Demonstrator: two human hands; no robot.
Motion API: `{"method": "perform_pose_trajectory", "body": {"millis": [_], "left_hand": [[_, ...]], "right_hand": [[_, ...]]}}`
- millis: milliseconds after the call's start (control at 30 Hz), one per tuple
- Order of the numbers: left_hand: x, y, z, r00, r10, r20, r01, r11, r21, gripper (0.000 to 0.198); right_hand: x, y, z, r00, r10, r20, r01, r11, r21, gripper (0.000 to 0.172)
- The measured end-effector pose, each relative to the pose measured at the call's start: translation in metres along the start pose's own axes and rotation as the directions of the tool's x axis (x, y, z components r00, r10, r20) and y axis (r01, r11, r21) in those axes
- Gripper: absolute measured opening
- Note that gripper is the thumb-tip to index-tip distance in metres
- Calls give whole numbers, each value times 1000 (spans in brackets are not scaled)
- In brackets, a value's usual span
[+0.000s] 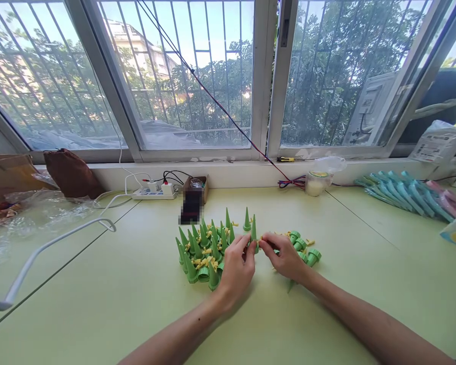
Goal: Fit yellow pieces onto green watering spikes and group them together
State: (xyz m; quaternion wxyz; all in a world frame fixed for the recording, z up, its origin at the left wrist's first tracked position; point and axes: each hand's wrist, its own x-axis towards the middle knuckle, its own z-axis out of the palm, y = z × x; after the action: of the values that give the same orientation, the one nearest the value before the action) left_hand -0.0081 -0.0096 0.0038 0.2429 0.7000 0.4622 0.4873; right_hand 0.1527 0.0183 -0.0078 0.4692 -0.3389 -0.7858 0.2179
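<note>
My left hand [237,266] is closed around the base of a green plastic spike [254,228], which points upward. Close against the spike's side, the fingertips of my right hand [285,255] pinch a small yellow plastic piece [260,239]; whether it sits in the spike is hidden by the fingers. Left of my hands stand many similar green spikes [190,271], with small yellow pieces [204,262] scattered among them. One separate spike [247,221] stands just behind the held one. Several more green spikes [313,257] lie on their sides beyond my right hand, partly covered by it.
On the pale table [99,294], a white metal rod [57,241] juts in from the left. A power strip [155,192] and small cardboard box [202,186] stand by the window wall. Farther right are a jar [316,185] and bluish packets [406,195].
</note>
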Motion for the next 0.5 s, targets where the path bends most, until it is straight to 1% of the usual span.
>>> {"method": "perform_pose_trajectory", "body": {"millis": [100,167,233,333,500], "left_hand": [[1,0,0,1000,-8,-10,8,999,37,29],[1,0,0,1000,-12,-14,13,999,53,31],[0,0,0,1000,-12,-17,13,998,59,33],[0,0,0,1000,-10,-15,10,999,50,31],[2,1,-1,1000,12,-13,-11,998,62,30]], "right_hand": [[0,2,-1,995,-96,6,96,991,-91,35],[0,2,-1,989,-145,17,146,983,-112,34],[-1,2,-1,986,-166,19,167,978,-121,33],[-1,1,0,990,-142,9,142,983,-119,33],[0,-1,1,998,-55,15,56,996,-65,35]]}}
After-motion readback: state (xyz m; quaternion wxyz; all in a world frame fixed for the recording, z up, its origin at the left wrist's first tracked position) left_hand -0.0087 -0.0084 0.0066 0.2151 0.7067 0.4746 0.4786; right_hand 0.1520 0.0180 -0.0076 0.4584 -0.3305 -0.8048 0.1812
